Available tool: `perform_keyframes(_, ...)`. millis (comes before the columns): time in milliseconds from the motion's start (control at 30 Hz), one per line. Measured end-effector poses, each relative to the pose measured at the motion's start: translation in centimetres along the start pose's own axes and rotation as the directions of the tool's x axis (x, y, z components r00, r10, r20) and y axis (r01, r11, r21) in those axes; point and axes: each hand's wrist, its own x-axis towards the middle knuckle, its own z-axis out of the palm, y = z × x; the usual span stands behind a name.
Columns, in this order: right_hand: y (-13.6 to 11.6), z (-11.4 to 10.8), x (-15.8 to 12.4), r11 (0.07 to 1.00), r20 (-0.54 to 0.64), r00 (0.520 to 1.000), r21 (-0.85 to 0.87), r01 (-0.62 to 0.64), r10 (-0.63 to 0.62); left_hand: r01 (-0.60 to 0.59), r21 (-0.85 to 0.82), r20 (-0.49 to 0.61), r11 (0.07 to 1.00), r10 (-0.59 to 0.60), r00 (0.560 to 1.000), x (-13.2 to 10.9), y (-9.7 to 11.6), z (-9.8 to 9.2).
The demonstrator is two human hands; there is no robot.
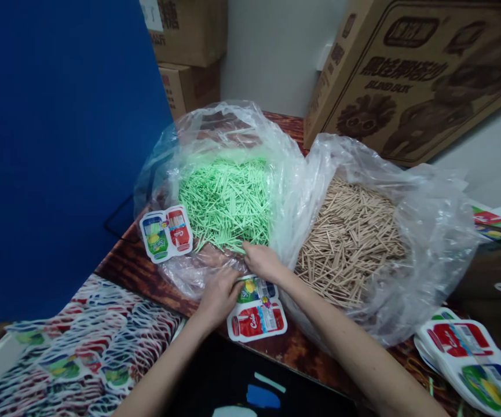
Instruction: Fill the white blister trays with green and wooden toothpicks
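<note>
My left hand (219, 295) rests on the table edge with its fingers curled onto a can-shaped printed pack (256, 315) showing a green and a red drink can. My right hand (262, 260) sits just above that pack, fingers pinched at the near edge of a heap of green sticks (228, 200) inside a clear plastic bag (215, 124). What the right fingers pinch is too small to make out. A second identical pack (167, 233) leans against the bag's left side.
A second clear bag (432, 191) of tan wooden sticks (350, 237) lies to the right. More printed packs are stacked at the right (471, 359) and heaped at the lower left (80, 353). A blue board (59, 145) stands left; cardboard boxes (410, 75) stand behind.
</note>
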Motion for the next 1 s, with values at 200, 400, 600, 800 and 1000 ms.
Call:
perform_keyframes(200,1.5,-2.0,-0.4,0.542,0.175,0.984,0.830,-0.133,-0.026,0.091,-0.379,-0.199,0.921,-0.177,0.964,1.7,-0.5,-0.9)
perform_keyframes(400,0.2,0.3,-2.4,0.070,0.426,0.821,0.898,-0.434,-0.380,0.151,-0.757,-0.090,0.635,-0.331,0.939,4.4,0.5,-1.5)
perform_keyframes(600,-1.0,2.2,-4.6,-0.126,0.379,0.834,0.879,-0.460,-0.402,0.183,-0.731,0.005,0.657,-0.264,0.965,3.2,1.0,-0.8)
perform_keyframes(800,-0.9,1.0,-3.9,0.121,-0.220,0.972,0.970,0.209,0.082,0.113,-0.514,-0.224,0.850,-0.260,0.939,1.1,1.1,-1.0)
perform_keyframes(1000,1.5,4.0,-2.8,0.442,-0.324,0.939,0.864,0.242,0.119,-0.071,0.008,-0.069,0.997,0.071,0.995,-1.1,1.0,1.0)
